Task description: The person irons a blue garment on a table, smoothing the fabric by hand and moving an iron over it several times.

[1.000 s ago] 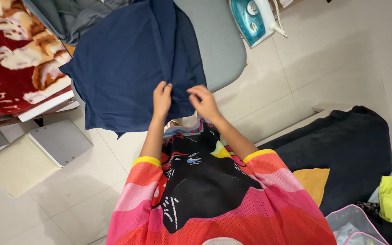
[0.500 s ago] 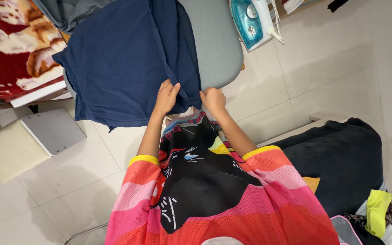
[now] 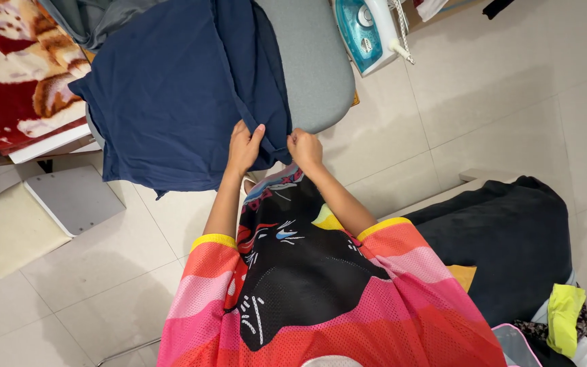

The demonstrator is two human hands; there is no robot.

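Landmark: grey ironing board (image 3: 310, 61), top centre.

- Teal-and-white iron (image 3: 368, 30) just right of the board, standing on its heel.
- Red blanket (image 3: 15, 64) with tan animal figures, well left of the board.
- Grey and cream flat panels (image 3: 35, 211) on the tiled floor, below-left of the board.
- Dark heap of cloth (image 3: 511, 238) well below-right of the board; yellow-green piece (image 3: 565, 309) at its far end.

Pale square floor tiles (image 3: 511, 102) cover the room in even light. A grey-padded ironing board (image 3: 314, 61) stands near a red patterned blanket (image 3: 8, 75) and dark bedding (image 3: 511, 238).
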